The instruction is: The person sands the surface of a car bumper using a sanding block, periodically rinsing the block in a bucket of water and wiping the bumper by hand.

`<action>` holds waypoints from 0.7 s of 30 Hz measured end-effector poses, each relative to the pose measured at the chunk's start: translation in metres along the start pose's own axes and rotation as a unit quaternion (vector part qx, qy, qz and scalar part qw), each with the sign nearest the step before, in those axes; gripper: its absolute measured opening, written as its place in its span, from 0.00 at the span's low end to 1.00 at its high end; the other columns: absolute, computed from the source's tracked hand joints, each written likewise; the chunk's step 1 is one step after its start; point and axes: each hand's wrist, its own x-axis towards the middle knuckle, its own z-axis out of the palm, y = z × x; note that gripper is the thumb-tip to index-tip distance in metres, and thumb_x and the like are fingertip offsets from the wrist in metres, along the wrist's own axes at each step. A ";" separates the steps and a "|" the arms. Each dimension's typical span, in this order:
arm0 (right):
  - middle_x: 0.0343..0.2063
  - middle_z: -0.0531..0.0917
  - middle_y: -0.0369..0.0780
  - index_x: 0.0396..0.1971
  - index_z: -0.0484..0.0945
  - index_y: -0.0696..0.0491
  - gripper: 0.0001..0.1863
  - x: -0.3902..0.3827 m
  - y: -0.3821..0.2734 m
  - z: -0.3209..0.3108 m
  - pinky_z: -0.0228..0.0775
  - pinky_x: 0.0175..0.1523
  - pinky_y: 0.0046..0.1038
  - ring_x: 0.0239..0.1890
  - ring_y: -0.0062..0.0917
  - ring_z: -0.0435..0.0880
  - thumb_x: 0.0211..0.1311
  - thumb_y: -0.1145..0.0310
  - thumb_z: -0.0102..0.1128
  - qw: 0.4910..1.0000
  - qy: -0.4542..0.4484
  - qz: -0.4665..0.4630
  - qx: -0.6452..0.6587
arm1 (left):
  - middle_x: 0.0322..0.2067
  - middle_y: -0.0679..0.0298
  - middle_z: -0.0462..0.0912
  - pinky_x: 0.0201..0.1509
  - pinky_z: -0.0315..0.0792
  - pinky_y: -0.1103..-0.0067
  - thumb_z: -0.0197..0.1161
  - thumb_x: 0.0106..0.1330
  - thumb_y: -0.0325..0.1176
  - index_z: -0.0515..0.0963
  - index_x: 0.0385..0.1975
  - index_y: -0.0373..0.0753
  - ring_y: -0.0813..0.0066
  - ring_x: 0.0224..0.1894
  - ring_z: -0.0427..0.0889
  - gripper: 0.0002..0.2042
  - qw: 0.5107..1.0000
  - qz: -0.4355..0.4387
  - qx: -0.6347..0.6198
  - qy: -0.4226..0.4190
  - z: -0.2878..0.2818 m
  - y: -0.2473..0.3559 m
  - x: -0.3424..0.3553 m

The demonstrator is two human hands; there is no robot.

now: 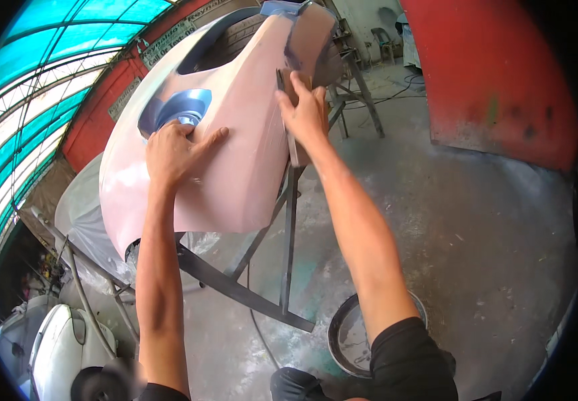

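A large car bumper, coated pinkish-white, stands tilted on a metal stand. My left hand lies on it with the thumb stretched out, its fingertips at the edge of a blue-grey recess. Along the bumper's right-hand edge, my right hand presses a long, narrow sanding block against the surface. The index finger reaches along the block, and the other fingers are partly hidden behind it. The block's working face cannot be seen.
Dark metal legs of the stand spread below the bumper. A round basin sits on the floor by my right arm. At right hangs a red panel. White car parts lie lower left, and a cable crosses the floor.
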 end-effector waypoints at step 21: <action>0.49 0.76 0.54 0.73 0.74 0.50 0.36 -0.042 0.021 0.011 0.71 0.63 0.41 0.52 0.48 0.77 0.68 0.53 0.70 0.995 0.036 -0.066 0.069 | 0.30 0.53 0.88 0.42 0.77 0.62 0.70 0.56 0.73 0.89 0.27 0.33 0.53 0.35 0.89 0.38 0.999 -0.024 0.020 -0.043 -0.017 -0.006 -0.002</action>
